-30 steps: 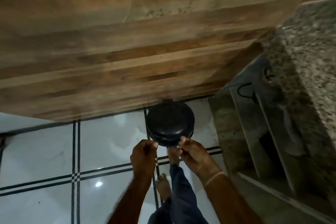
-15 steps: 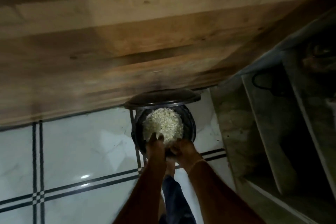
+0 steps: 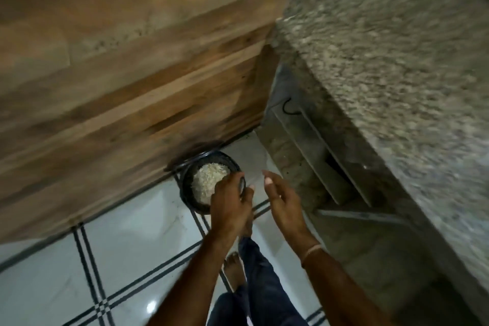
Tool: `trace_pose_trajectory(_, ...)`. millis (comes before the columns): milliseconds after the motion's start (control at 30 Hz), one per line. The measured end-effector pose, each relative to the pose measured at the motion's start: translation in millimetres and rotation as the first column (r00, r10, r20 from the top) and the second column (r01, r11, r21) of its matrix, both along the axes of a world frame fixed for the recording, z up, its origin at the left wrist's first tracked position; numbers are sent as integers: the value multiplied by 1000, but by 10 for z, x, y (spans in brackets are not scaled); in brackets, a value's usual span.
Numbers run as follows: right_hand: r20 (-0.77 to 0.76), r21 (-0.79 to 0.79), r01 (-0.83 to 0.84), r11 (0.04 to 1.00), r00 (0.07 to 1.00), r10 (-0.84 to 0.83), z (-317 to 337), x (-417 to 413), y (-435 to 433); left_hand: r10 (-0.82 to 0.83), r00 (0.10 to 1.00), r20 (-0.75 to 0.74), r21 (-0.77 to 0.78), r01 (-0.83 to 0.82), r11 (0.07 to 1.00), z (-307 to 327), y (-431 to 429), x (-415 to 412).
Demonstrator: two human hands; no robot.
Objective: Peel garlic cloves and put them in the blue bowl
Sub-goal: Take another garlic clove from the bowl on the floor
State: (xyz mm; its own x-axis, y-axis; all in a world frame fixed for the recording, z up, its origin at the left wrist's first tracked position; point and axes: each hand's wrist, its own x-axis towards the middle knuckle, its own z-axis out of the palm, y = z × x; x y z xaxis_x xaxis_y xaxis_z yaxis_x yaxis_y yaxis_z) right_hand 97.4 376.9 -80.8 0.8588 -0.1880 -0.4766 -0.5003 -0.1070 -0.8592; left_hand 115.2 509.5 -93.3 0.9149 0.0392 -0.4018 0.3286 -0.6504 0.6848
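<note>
A black pedal bin (image 3: 186,188) stands on the floor with its lid (image 3: 194,158) raised. It is heaped with pale garlic peels (image 3: 206,180). My left hand (image 3: 229,206) hovers over the bin's right rim, back up and fingers curled down, so what it holds is hidden. To the right of the bin, my right hand (image 3: 280,198) is held with fingers apart and nothing in it. No garlic cloves or blue bowl are in view.
A wooden cabinet front (image 3: 132,74) rises right behind the bin. A speckled granite counter (image 3: 397,61) juts out at the right, with stone shelves (image 3: 317,153) under it. My bare foot (image 3: 232,270) and trouser leg stand on the white tiled floor (image 3: 127,246).
The bin lid went from shut to raised. Both hands were together over the peels. My right hand has since pulled away to the right and spread its fingers.
</note>
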Motion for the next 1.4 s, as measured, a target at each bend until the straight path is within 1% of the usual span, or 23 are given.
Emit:
trace_pose_trajectory(67,144,-128,32,991,989,-13,319,-291,-355,-98,990,97,28,96,995,438,-367,-159)
trace_pose_trajectory(133,261,-224,94,970,965,-33,579,-522,-697,-189,964,185,12,190,982,729,-716,-302)
trace_pose_trajectory(233,359,-326,197,925,930,-72,858,-846,-1234,-326,895,305,8,339,941,992,-1273,-460)
trace_pose_trajectory(333,421,-355,311,882,895,-146,1006,-1105,-1793,-433,818,378,49,450,892,1148,-1896,-533)
trace_pose_trajectory(467,422,-385,437,813,867,-266,1050,-1537,-2672,-548,742,387,53,575,816,1229,-2867,-682)
trace_pose_trajectory(533,401,-407,472,782,862,-311,1010,-1706,-3080,-583,732,351,37,612,790,1207,-3301,-750)
trace_pose_trajectory(667,373,-464,588,662,808,-456,858,-2131,-4031,-648,708,281,24,670,742,1096,-4279,-1009)
trace_pose_trajectory(733,335,-547,571,613,820,-465,797,-2240,-4440,-672,693,263,37,688,725,1024,-4645,-1060)
trace_pose_trajectory(867,169,-707,387,592,905,-389,667,-2225,-5028,-724,644,245,153,712,685,861,-5014,-1054)
trace_pose_trajectory(967,62,-765,259,590,941,-333,644,-2077,-5275,-725,647,237,166,708,686,862,-5077,-1047)
trace_pose_trajectory(1033,-29,-803,155,576,954,-298,658,-1989,-5338,-702,664,258,172,684,709,892,-5082,-1060)
trace_pose_trajectory(1067,-56,-815,123,567,956,-287,664,-1957,-5360,-671,689,273,162,655,738,928,-5097,-1066)
trace_pose_trajectory(1133,-65,-825,111,554,956,-287,674,-1924,-5394,-597,729,335,137,589,796,1077,-5212,-1021)
trace_pose_trajectory(1167,-58,-826,119,551,954,-293,678,-1919,-5402,-569,725,389,133,566,813,1174,-5316,-962)
trace_pose_trajectory(1200,-51,-825,128,551,953,-298,679,-1917,-5397,-553,704,447,138,556,819,1280,-5443,-881)
trace_pose_trajectory(1267,-39,-830,139,541,952,-304,667,-1922,-5380,-566,625,538,174,574,800,1438,-5729,-664)
trace_pose_trajectory(1300,-37,-833,140,534,951,-307,661,-1923,-5372,-591,590,550,208,589,781,1478,-5866,-550)
trace_pose_trajectory(1400,-31,-839,152,523,945,-325,644,-1912,-5365,-698,504,508,325,639,697,1482,-6073,-298)
